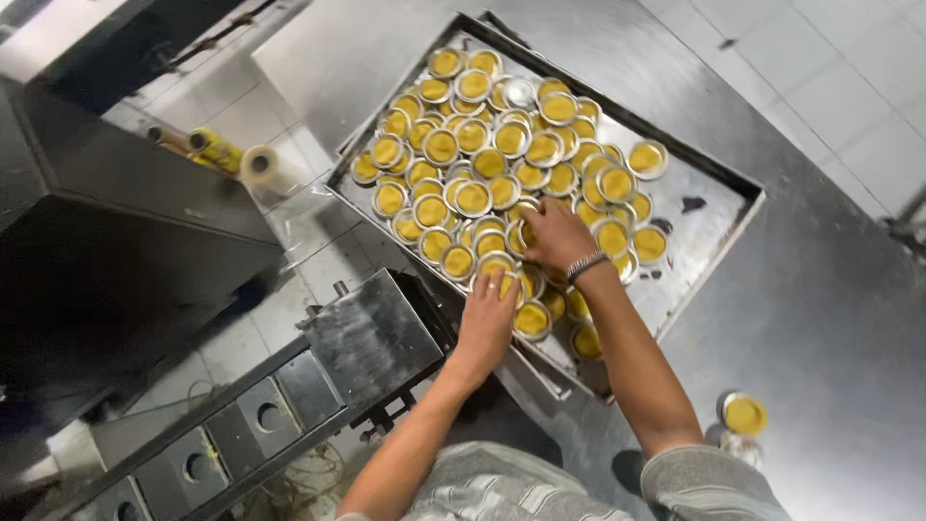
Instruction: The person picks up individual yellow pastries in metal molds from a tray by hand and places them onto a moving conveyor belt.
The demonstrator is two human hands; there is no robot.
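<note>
A large metal baking tray lies on a steel table and holds several small round tins of yellow custard, crowded toward its left half. My left hand reaches to the tray's near edge, fingers curled over a custard tin. My right hand, a bracelet on its wrist, rests on the tins in the tray's middle, fingers closed around one tin. The right part of the tray is bare metal with a few dark marks.
One filled tin stands alone on the steel table near my right elbow. A metal machine with round holes sits lower left. Rolls of clear film lie on a tiled floor at left, beside a dark cabinet.
</note>
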